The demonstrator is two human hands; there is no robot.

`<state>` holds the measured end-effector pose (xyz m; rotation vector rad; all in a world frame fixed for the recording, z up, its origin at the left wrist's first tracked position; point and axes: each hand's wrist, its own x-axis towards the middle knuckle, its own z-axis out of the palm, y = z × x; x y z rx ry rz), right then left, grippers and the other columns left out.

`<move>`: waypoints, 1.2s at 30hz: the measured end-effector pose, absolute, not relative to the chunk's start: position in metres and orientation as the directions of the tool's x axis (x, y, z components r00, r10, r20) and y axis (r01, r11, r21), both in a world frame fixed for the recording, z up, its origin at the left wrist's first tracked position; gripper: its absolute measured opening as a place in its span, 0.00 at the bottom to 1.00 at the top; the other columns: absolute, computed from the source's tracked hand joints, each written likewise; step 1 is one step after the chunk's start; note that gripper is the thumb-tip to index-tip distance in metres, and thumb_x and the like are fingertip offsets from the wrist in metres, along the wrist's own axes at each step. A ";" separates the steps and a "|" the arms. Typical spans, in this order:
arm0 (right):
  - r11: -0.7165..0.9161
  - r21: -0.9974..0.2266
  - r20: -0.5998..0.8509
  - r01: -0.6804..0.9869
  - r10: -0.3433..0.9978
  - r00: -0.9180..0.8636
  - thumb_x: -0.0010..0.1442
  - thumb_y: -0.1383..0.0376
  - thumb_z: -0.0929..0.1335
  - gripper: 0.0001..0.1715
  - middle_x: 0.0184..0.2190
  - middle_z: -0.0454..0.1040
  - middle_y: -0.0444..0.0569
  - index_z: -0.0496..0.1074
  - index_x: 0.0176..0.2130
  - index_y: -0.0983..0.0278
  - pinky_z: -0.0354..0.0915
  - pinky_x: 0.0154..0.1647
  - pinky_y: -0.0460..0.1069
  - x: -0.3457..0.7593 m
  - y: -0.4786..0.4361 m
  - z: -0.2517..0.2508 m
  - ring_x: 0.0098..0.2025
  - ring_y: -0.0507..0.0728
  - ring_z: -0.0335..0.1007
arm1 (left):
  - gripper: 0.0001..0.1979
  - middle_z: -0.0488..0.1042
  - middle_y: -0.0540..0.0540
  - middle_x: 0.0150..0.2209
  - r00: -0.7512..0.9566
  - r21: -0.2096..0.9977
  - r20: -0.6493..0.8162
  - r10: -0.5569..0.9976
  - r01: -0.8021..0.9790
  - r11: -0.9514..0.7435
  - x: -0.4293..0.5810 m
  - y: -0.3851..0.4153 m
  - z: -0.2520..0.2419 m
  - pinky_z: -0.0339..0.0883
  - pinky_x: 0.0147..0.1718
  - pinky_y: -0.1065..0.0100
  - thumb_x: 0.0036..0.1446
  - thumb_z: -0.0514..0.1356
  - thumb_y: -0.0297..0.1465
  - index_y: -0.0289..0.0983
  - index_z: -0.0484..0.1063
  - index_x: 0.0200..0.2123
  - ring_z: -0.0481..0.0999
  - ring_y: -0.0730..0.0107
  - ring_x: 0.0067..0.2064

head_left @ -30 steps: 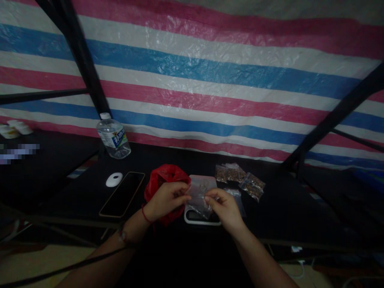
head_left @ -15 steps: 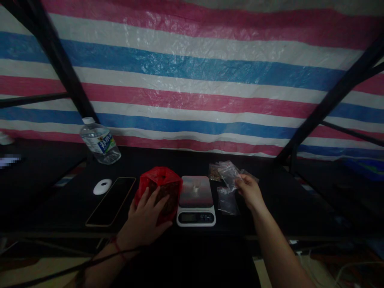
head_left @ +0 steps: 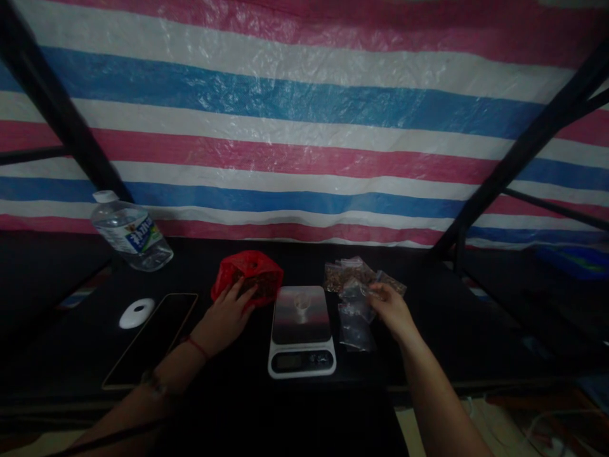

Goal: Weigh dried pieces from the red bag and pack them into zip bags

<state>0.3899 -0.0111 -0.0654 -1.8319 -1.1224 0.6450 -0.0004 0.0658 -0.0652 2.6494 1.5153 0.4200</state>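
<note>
My left hand [head_left: 227, 319] reaches over the front of a red plastic bag [head_left: 272, 270], fingers spread and their tips at its open mouth. Dark brown, grainy contents [head_left: 264, 284] show inside the bag. My right hand [head_left: 392, 311] is closed, pinching a small clear zip bag [head_left: 364, 306] at its edge. Another clear zip bag [head_left: 356, 335] lies flat just below it. Behind these are several small zip bags with brown contents [head_left: 345, 274]. Between my hands stands a white digital scale [head_left: 302, 365], with a small clear cup [head_left: 302, 306] on its plate.
To the left lie a phone [head_left: 152, 339] and a white rounded device [head_left: 136, 313]. A large clear bottle [head_left: 136, 235] stands behind them, tilted in view. Striped plastic sheeting [head_left: 285, 149] hangs behind the black table [head_left: 200, 260], with dark metal posts [head_left: 504, 162] at both sides.
My left hand and the red bag have shifted farther back from the scale's front. My right hand has lowered the clear zip bag toward the table. The whole view has shifted slightly.
</note>
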 end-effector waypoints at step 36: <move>0.042 0.092 0.001 0.995 0.999 -0.042 0.60 0.61 0.62 0.26 0.60 0.62 0.54 0.65 0.57 0.59 0.51 0.55 0.65 0.320 0.032 -0.037 0.60 0.70 0.52 | 0.19 0.68 0.50 0.55 0.847 0.288 0.112 0.519 0.472 -0.833 0.061 -0.018 -0.044 0.58 0.51 0.57 0.51 0.64 0.40 0.45 0.68 0.47 0.64 0.58 0.56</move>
